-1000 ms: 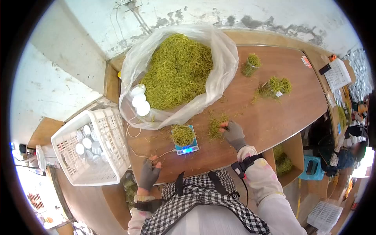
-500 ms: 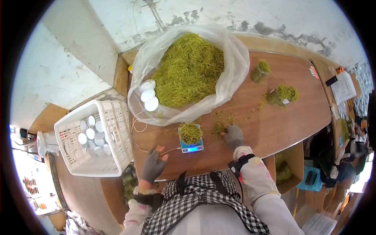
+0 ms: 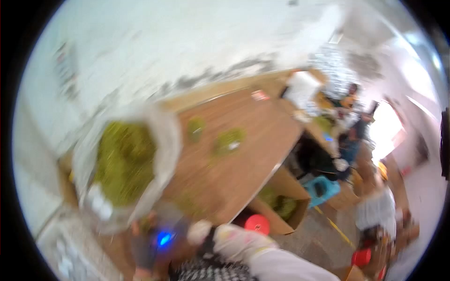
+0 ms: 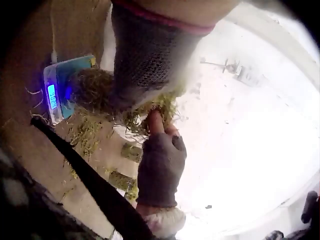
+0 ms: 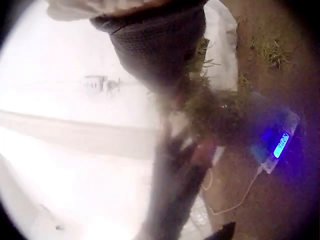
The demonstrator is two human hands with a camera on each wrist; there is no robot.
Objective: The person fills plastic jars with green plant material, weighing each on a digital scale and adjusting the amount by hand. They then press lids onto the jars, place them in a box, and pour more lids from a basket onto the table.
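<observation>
Brown table (image 3: pixel 253 122) (green shreds (image 4: pixel 85 136) scattered).

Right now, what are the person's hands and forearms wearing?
The left hand and right hand wear dark grey fingerless gloves; the left one has pink edging at the wrist. The right sleeve is pale with pinkish patches, and a dark band shows near its cuff. The left sleeve isn't clear.

1. Crowded just beside the scale (image 3: pixel 164 239) by left hand (image 3: pixel 143 246), right hand (image 3: pixel 199 232) and green clump (image 4: pixel 137 120).
2. Blocked toward 11 o'clock from there by the upright plastic bag (image 3: pixel 172 145).
3. Open over the worktop (image 3: pixel 262 122) toward 2 o'clock, past loose strands (image 3: pixel 187 202).
4. Narrowed toward 1 o'clock by filled jars (image 3: pixel 229 141), with a gap between.
5. Bounded toward 3 o'clock by right sleeve (image 3: pixel 243 241).
</observation>
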